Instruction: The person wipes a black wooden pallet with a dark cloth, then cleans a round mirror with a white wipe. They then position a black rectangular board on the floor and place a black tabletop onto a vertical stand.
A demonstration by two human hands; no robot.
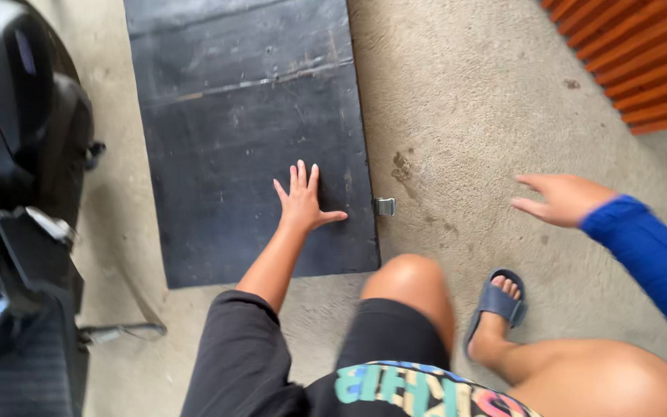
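Black board (248,139) under flat left hand (303,205), right hand (561,198) in the air.

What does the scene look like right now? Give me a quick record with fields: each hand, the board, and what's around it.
left hand: open, fingers spread, palm flat on the dark board near its right edge
right hand: open, held in the air above the concrete floor, holding nothing; blue sleeve
dark board: flat on the floor, black, scuffed
metal clip: small, at the board's right edge, beside the left hand
concrete floor: grey, stained
scooter: black, parked left of the board
slatted panel: orange, top right
sandal: dark, on the foot
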